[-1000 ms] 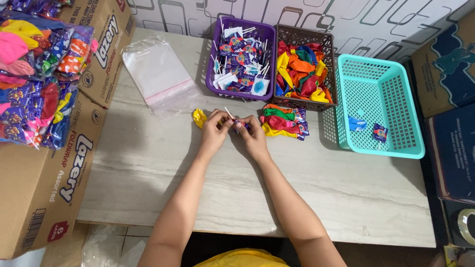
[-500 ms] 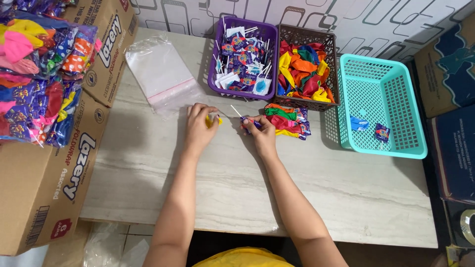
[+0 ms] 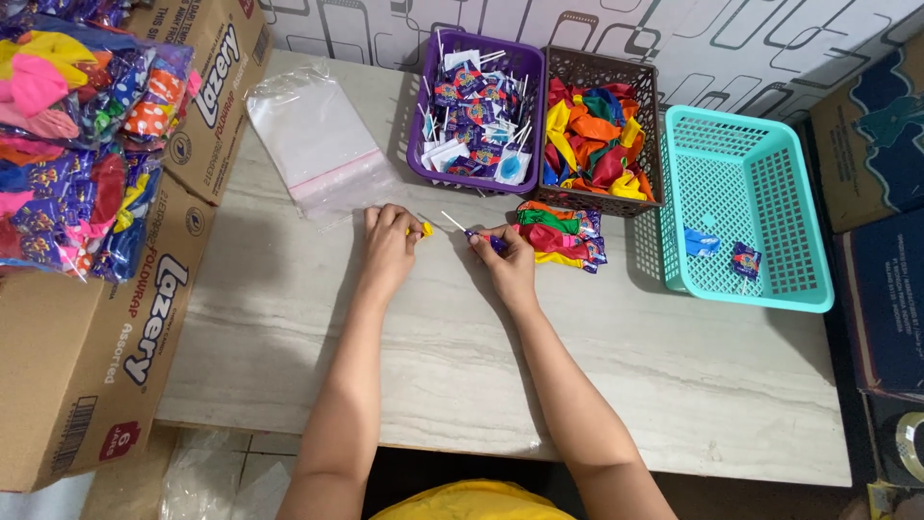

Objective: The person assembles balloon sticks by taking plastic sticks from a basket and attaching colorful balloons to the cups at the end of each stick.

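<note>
My left hand (image 3: pixel 389 237) rests on the pale table (image 3: pixel 289 318) with its fingers closed around a small yellow balloon (image 3: pixel 424 229). My right hand (image 3: pixel 505 258) sits a little to the right, pinching a purple-wrapped lollipop (image 3: pixel 478 237) whose white stick points up and left. The two hands are apart. A small pile of coloured balloons (image 3: pixel 558 236) lies just right of my right hand.
Behind the hands stand a purple basket of wrapped lollipops (image 3: pixel 474 111), a brown basket of balloons (image 3: pixel 599 135) and a teal basket (image 3: pixel 741 207) holding two packets. Clear zip bags (image 3: pixel 313 140) lie at the back left. Cardboard boxes with balloon packs (image 3: pixel 87 144) stand on the left.
My hands were together at the middle of the table; they have drawn apart, the left with the yellow balloon moving left, the right keeping the lollipop.
</note>
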